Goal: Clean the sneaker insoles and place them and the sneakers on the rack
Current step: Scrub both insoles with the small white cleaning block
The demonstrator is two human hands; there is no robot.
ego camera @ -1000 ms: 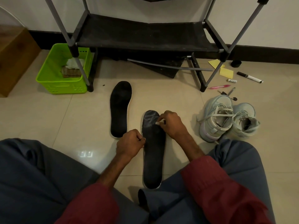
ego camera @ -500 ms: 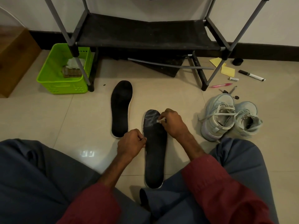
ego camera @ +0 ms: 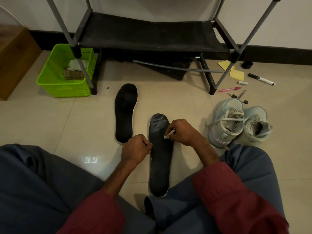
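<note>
Two black insoles lie on the tiled floor. The near insole (ego camera: 160,166) runs between my knees, its toe end streaked grey. My left hand (ego camera: 135,150) pinches its left edge with curled fingers. My right hand (ego camera: 183,132) grips a small white wipe (ego camera: 167,136) and presses it on the insole's right side near the toe. The far insole (ego camera: 125,112) lies untouched to the left. A pair of pale blue sneakers (ego camera: 236,123) stands at the right. The black shoe rack (ego camera: 152,34) stands ahead against the wall.
A green basket (ego camera: 65,73) with a cloth and a sponge sits left of the rack. A marker (ego camera: 261,79), a pink pen (ego camera: 229,89), yellow notes (ego camera: 236,74) and keys lie right of the rack. A wooden box (ego camera: 15,56) is at far left.
My right hand has slid the wipe a little down the near insole from the toe end. The left hand stays on the edge.
</note>
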